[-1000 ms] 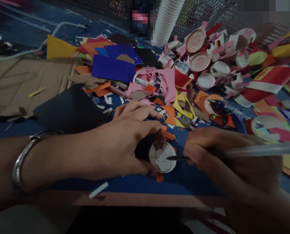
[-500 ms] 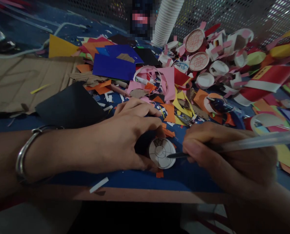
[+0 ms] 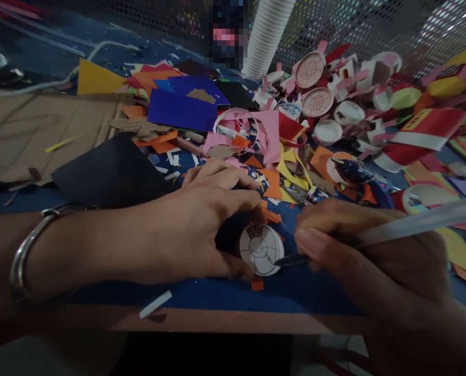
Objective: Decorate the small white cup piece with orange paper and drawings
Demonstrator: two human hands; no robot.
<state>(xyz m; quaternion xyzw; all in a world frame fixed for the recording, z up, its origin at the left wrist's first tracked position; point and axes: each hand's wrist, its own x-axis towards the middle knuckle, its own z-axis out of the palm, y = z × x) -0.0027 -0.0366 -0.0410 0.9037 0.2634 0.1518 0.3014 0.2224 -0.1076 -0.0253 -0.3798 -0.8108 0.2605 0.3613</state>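
A small white paper cup (image 3: 258,254) sits near the table's front edge, its round face turned up and marked with dark pen lines, one patch near the top filled with dense strokes. My left hand (image 3: 213,219) grips it from the left, thumb at the near side and forefinger at the far side. In my right hand (image 3: 366,256) a pen (image 3: 421,223) with a translucent barrel is pinched close to its dark tip. That tip touches the lower right part of the round face, near the rim. The cup's left side is hidden behind my left hand.
Paper scraps and blue sheets (image 3: 183,110) lie beyond my hands. White cups (image 3: 349,112) with pink strips pile up at the back right. Black paper (image 3: 107,169) and cardboard (image 3: 41,130) lie left. A ribbed white tube (image 3: 268,36) stands behind. The table's front edge (image 3: 217,319) runs close by.
The pen tip has moved from the right middle of the round face down toward its lower right rim, and a dark line shows there. My left hand keeps its hold on the cup.
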